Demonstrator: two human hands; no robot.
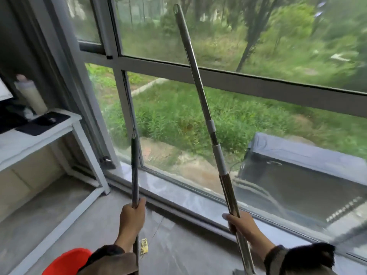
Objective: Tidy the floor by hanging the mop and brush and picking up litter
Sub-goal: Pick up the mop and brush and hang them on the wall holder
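Neither is hung yet: left fingers point(140, 205) grip the short handle point(135, 165), right fingers point(228, 217) the long pole point(200, 86), litter point(144, 246) below them.

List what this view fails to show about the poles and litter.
Head view:
- lower ends of the short pole in the left hand and long pole in the right hand: cut off by the bottom edge, so mop and brush cannot be told apart.
- yellow litter: small, blurred, print unreadable.
- red object: cut by the bottom edge.
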